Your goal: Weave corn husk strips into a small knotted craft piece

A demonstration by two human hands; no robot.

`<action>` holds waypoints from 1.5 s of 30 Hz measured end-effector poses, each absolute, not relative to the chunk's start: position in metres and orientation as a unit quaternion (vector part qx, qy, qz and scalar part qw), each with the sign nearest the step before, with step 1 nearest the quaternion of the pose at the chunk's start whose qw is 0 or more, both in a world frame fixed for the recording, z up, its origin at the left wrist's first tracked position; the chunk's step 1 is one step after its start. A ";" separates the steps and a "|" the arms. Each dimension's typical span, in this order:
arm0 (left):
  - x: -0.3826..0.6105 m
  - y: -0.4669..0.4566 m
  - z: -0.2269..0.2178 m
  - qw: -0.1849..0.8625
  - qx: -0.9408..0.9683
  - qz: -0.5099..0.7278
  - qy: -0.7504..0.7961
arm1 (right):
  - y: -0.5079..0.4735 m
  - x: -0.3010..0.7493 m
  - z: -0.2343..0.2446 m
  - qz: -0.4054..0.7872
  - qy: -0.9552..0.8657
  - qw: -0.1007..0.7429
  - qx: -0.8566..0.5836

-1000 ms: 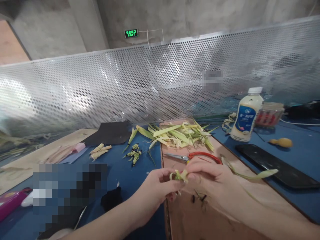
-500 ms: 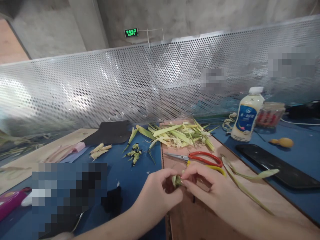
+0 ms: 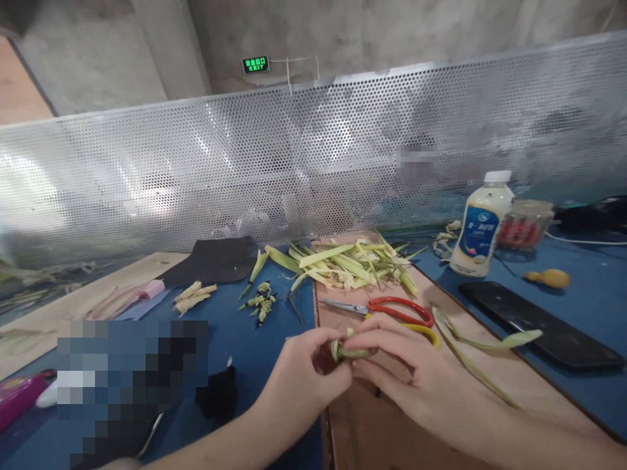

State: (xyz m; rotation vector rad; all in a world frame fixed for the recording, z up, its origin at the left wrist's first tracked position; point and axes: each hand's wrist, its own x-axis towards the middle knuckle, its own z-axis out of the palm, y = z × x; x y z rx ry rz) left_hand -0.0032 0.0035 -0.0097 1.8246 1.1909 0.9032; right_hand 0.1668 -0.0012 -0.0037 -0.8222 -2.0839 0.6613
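My left hand (image 3: pixel 306 375) and my right hand (image 3: pixel 399 365) meet over the near part of a brown board (image 3: pixel 470 391). Both pinch a small folded piece of green leaf strip (image 3: pixel 345 351) between fingertips. A long leaf strip (image 3: pixel 482 343) trails from under my right hand toward the right. Red-handled scissors (image 3: pixel 386 308) lie just beyond my fingers. A heap of green and yellow leaf strips (image 3: pixel 350 263) sits at the far end of the board.
On the blue table (image 3: pixel 264 339) lie small woven leaf pieces (image 3: pixel 262 301), dry strips (image 3: pixel 193 295) and a dark mat (image 3: pixel 215 260). To the right stand a white bottle (image 3: pixel 482 225), a jar (image 3: pixel 529 223), a black tray (image 3: pixel 536 323) and a small yellow gourd (image 3: pixel 548 279). A perforated metal screen (image 3: pixel 294 163) runs behind.
Both hands have dropped slightly toward me and kept working the small leaf piece; it now looks more tightly folded. The trailing strip has shifted a little.
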 end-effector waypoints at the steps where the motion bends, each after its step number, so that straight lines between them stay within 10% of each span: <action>1: -0.004 0.004 -0.010 0.377 0.717 0.354 0.467 | -0.001 0.167 -0.003 0.259 -0.820 0.393 -0.326; 45: 0.003 -0.005 -0.015 0.375 0.697 0.379 0.479 | -0.005 0.159 0.004 0.173 -0.812 0.394 -0.394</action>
